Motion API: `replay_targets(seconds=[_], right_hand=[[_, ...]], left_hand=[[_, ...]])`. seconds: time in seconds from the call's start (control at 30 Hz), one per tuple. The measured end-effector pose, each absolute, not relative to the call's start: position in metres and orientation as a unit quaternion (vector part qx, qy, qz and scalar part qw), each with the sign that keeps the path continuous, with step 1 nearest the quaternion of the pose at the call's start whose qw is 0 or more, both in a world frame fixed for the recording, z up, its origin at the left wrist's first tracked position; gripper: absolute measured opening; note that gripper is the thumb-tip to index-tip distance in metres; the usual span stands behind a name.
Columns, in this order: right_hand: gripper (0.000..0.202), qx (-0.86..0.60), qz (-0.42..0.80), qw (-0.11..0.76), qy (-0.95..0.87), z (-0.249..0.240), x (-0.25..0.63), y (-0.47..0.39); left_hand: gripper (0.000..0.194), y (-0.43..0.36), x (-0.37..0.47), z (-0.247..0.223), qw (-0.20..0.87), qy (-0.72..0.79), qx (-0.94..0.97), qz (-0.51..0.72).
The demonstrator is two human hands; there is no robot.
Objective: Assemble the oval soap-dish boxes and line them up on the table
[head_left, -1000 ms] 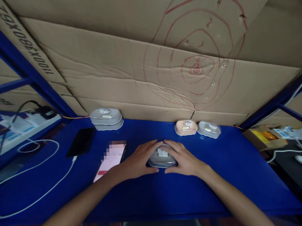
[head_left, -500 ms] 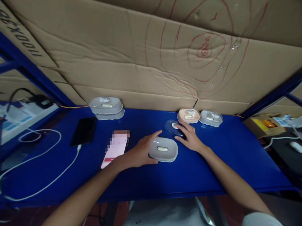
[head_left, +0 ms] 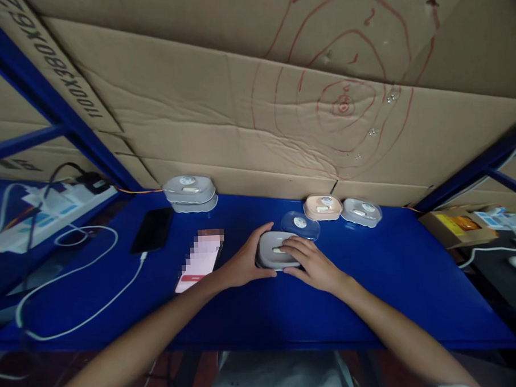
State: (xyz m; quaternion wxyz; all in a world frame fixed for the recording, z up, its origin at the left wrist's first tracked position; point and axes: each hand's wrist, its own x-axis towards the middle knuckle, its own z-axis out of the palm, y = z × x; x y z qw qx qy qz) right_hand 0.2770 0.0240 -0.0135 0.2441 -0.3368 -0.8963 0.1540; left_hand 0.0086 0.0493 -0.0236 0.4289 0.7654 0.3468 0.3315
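A grey soap dish without its cover sits on the blue table in front of me, a pale oblong piece at its middle. My left hand curves around the dish's left side, thumb at the near edge and fingers at the far edge. Over the right side lies my right hand; its fingertips reach inside to the pale piece, and the thumb is at the near rim. Just behind the dish, a clear lid with a round white sticker rests flat on the table.
Lidded soap dishes, one peach and one grey, stand at the back right. Two stacked grey dishes are at the back left. A lit phone, a dark phone and a white cable lie left. Cardboard walls the back.
My right hand has let go of the clear lid, leaving it behind the dish, and moved nearer onto the dish's right side. My left hand stays around the dish. The view has shifted slightly.
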Motion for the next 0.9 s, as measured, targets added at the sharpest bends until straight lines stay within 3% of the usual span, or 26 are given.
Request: replay_targets(seconds=[0.3, 0.43, 0.5, 0.63, 0.9], right_hand=[[0.036, -0.385, 0.338, 0.442, -0.736, -0.025, 0.280, 0.029], [0.050, -0.426, 0.411, 0.556, -0.583, -0.026, 0.290, 0.045], [0.058, -0.427, 0.458, 0.595, -0.503, -0.024, 0.296, 0.054], [0.059, -0.411, 0.536, 0.628, -0.387, -0.021, 0.304, 0.063], [0.053, -0.380, 0.605, 0.620, -0.324, -0.025, 0.298, 0.058]], left_hand=[[0.122, 0.053, 0.004, -0.022, 0.469, 0.358, 0.736, 0.332], [0.120, 0.052, 0.005, -0.011, 0.531, 0.369, 0.658, 0.386], [0.109, 0.053, 0.005, -0.004, 0.553, 0.364, 0.632, 0.403], [0.086, 0.057, 0.000, 0.006, 0.580, 0.351, 0.597, 0.428], [0.111, 0.056, -0.004, 0.007, 0.547, 0.349, 0.601, 0.467]])
